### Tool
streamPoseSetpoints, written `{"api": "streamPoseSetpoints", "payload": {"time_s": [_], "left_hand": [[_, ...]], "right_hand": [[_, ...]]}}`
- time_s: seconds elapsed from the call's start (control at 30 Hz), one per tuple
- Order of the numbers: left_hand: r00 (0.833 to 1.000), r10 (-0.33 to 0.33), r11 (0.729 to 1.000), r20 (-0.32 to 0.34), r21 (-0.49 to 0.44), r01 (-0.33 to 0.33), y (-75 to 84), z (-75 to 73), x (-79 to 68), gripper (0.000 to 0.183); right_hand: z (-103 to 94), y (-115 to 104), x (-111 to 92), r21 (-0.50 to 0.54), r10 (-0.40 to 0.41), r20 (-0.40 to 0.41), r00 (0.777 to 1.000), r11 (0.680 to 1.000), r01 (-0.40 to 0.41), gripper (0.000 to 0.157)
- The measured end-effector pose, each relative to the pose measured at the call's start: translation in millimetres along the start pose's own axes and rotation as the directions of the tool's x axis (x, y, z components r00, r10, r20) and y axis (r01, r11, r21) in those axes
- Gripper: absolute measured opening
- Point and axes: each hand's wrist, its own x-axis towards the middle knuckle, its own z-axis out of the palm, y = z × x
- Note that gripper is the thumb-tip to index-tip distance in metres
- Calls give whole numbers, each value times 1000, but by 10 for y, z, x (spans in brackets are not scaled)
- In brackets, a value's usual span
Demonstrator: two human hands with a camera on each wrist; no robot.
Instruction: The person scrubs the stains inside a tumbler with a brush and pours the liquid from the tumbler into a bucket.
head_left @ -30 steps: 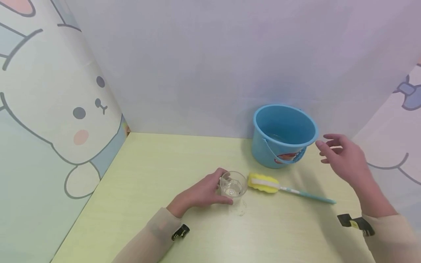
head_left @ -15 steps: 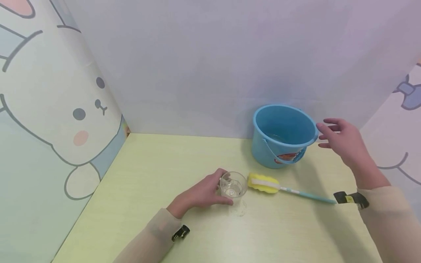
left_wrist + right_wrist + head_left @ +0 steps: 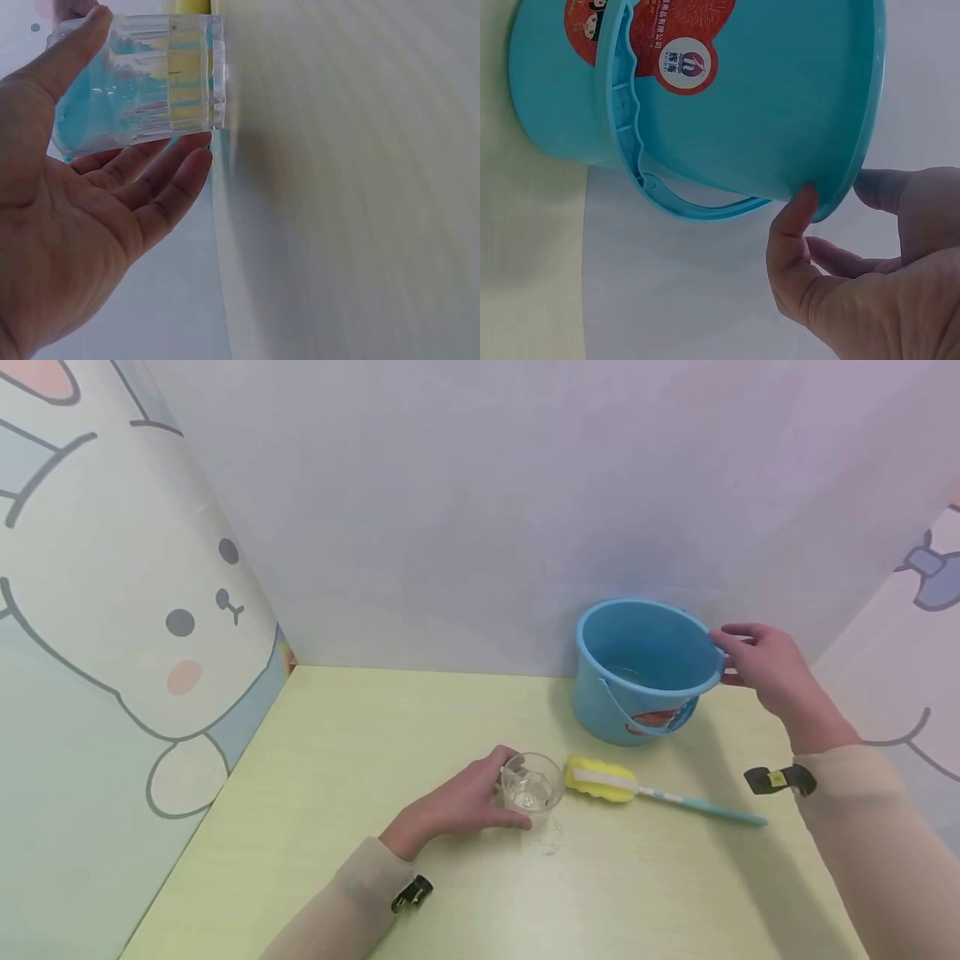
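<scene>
Blue plastic forms the round bucket (image 3: 598, 712), upright on the pale wood-grained table (image 3: 375, 718) near the lilac backdrop (image 3: 420, 527); something glints faintly at its bottom, but I cannot tell whether that is water. My right hand (image 3: 768, 664) pinches the rim (image 3: 874, 90), thumb at the top edge, index finger against the outer wall. Its arched carrying handle (image 3: 624, 112), ribbed along the grip, hangs across a red printed label (image 3: 649, 41). Nearer me, my left hand (image 3: 476, 793) clasps a clear, faceted glass tumbler (image 3: 532, 787), thumb on one side, fingers curved round the other; it stands upright, its contents unclear. Just beside it lies a sponge brush (image 3: 622, 789), with a yellow scalloped head, white strip and slim teal-and-white stem. Beige sleeves (image 3: 862, 797) cover my forearms, a black clip (image 3: 780, 779) at each cuff.
</scene>
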Motion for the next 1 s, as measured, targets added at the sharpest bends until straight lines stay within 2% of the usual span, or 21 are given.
{"api": "streamPoseSetpoints", "payload": {"time_s": [0.23, 0.67, 1.0], "left_hand": [[1000, -2, 1000, 0, -2, 2, -5, 5, 6, 85], [1000, -10, 1000, 3, -6, 10, 16, 5, -4, 86], [1000, 2, 1000, -2, 11, -2, -14, 14, 19, 86]], "right_hand": [[8, 9, 56, 34, -17, 49, 999, 999, 15, 76], [-27, 62, 38, -21, -50, 75, 996, 998, 52, 63], [-44, 70, 22, -48, -68, 97, 993, 996, 73, 64]]}}
